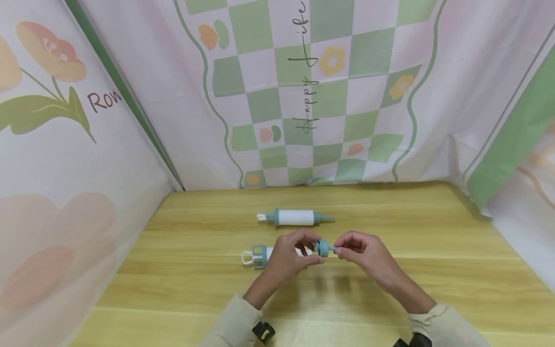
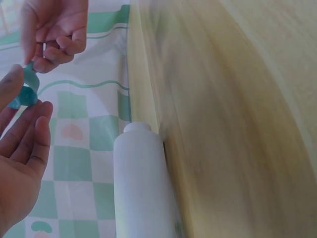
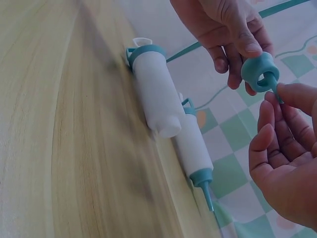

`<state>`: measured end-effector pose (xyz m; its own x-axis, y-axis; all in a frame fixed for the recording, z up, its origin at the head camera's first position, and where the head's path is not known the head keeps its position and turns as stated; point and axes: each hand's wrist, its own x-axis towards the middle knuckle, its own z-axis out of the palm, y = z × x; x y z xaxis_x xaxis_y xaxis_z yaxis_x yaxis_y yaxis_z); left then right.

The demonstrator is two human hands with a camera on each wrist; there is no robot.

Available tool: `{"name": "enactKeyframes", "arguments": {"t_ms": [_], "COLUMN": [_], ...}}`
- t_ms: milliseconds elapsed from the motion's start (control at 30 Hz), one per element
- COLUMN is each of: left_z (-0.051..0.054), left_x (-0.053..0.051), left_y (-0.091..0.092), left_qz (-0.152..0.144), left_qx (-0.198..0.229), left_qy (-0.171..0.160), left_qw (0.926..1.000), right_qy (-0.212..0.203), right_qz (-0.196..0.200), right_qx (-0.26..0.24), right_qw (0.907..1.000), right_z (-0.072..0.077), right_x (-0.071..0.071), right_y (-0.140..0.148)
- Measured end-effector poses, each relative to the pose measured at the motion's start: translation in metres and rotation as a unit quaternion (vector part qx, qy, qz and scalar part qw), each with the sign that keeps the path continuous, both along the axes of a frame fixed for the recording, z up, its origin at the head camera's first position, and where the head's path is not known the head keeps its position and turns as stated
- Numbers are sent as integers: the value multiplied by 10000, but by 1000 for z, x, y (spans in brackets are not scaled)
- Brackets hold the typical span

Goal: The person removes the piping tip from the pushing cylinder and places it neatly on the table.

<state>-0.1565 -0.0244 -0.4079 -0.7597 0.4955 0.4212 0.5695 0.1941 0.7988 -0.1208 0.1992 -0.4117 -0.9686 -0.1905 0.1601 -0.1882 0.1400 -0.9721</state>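
Observation:
My left hand [image 1: 288, 253] holds a teal screw cap [image 3: 258, 69] between thumb and fingers. With thumb and index finger, my right hand [image 1: 368, 253] pinches the slim teal nozzle [image 3: 274, 88] at the opening of that cap. Whether the nozzle is seated in the cap, I cannot tell. Under the left hand lies a white syringe-like barrel [image 3: 156, 91] with a teal collar [image 1: 259, 257] and a white loop handle [image 1: 247, 258]. Its bare white neck [image 3: 169, 127] shows in the right wrist view; in the head view the left hand partly covers the barrel.
Behind the hands lies a second white syringe-like barrel [image 1: 296, 217], with a teal nozzle [image 1: 326, 218] fitted at its right end. Both rest on a wooden table [image 1: 195, 289]. Printed cloth [image 1: 329, 96] hangs along the table's back and sides.

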Motion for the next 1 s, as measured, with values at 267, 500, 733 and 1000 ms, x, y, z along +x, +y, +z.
{"name": "enactKeyframes", "arguments": {"t_ms": [267,500,733,1000], "left_z": [-1,-2,-4,-2], "left_x": [2,3,3,4], "left_y": [1,2,2,3], "left_qz": [-13,4,47,-5], "left_qx": [67,348,482,562], "left_qy": [-410,-678,-783,-673], "left_qw": [9991,9971,9958,9961], "right_qy": [15,60,114,128], "right_qz": [67,202,436,492], "right_qx": [41,-181,-406,-278], "right_qw": [10000,9996,9982,9983], "right_z": [0,-1,1,0], "right_x": [-1,0,3,3], "right_y": [0,-1,-9,-12]}}
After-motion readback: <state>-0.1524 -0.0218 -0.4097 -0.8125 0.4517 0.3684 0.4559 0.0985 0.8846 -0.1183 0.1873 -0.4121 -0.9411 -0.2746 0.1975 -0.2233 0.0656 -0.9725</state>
